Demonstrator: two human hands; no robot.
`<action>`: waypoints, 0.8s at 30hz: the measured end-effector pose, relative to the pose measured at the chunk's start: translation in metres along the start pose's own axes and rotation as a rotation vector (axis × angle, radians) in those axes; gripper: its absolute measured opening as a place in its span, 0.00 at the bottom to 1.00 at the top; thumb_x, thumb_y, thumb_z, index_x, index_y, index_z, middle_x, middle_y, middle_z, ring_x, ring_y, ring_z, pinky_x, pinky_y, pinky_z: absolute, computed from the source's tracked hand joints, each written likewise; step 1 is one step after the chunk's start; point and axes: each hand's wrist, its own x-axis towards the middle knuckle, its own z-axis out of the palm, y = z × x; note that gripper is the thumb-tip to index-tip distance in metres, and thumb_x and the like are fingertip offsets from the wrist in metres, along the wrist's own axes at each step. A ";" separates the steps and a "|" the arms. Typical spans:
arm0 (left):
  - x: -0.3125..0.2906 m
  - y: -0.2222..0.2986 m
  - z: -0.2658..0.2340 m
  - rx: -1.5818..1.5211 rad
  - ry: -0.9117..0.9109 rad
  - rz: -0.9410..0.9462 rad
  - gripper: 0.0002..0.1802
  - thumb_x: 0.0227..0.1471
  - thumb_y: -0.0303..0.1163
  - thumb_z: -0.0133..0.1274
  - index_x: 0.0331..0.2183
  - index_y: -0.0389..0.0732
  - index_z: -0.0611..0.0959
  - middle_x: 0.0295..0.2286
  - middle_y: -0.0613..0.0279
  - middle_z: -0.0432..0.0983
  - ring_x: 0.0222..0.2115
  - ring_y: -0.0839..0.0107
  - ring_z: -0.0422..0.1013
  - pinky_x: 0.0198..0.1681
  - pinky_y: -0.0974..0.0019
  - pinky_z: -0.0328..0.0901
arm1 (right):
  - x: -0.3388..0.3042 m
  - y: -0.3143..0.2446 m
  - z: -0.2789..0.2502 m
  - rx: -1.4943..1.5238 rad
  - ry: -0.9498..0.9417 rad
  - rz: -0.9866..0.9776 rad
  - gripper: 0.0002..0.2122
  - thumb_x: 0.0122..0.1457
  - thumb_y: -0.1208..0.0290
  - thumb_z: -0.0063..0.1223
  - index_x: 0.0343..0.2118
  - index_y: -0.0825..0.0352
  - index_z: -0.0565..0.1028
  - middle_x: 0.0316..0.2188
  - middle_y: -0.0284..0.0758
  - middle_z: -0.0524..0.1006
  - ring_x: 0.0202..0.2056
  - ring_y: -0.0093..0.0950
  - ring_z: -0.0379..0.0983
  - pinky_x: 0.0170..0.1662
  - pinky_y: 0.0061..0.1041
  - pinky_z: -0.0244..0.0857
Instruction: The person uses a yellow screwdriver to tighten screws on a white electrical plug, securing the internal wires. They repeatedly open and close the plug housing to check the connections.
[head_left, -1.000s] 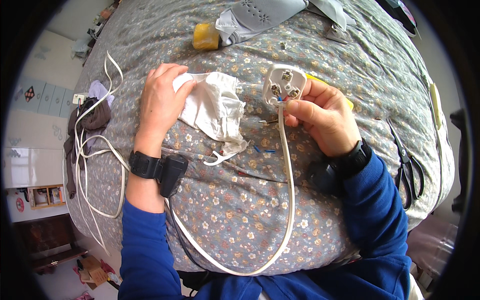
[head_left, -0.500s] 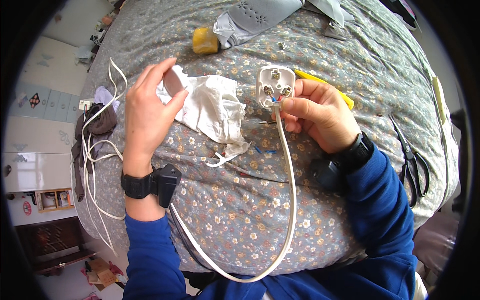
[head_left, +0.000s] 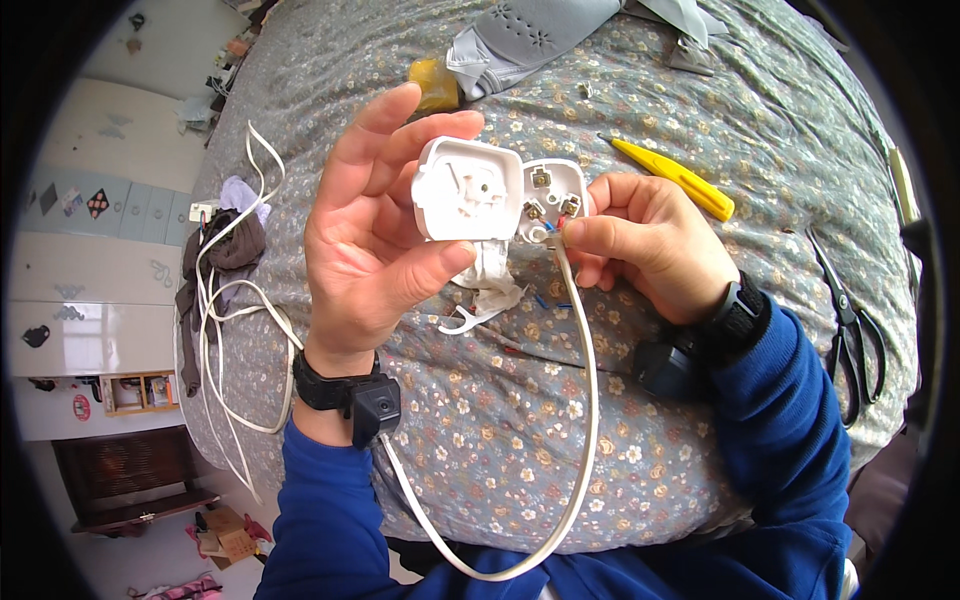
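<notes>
My left hand (head_left: 365, 225) grips a white plug cover (head_left: 468, 188) by its edges, its hollow inner side showing. Right beside it, my right hand (head_left: 650, 235) pinches the white plug base (head_left: 560, 172) at its lower right corner. Metal terminals sit in the base, with a blue and a red wire at its lower end. From there a white cable (head_left: 588, 400) loops down and round toward my left wrist. The cover overlaps the base's left edge in view; whether they touch I cannot tell.
A yellow pen-shaped tool (head_left: 680, 178) lies beyond my right hand, black scissors (head_left: 850, 330) at the far right. White cloth (head_left: 492, 275) and blue wire scraps (head_left: 552, 303) are beneath the plug. Looped white cable (head_left: 205, 310) lies left; a yellow tape roll (head_left: 435, 85) lies at the back.
My left hand has brought the plug cover rightward to the base and turned its inner side into view. The right hand still holds the base, slightly lower.
</notes>
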 end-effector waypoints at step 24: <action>-0.007 -0.020 0.029 0.899 0.050 0.341 0.40 0.40 0.41 0.71 0.53 0.37 0.74 0.48 0.54 0.74 0.48 0.54 0.68 0.52 0.57 0.65 | 0.002 0.009 0.010 0.084 0.035 -0.123 0.08 0.57 0.73 0.62 0.34 0.72 0.74 0.26 0.33 0.79 0.24 0.18 0.74 0.30 0.17 0.70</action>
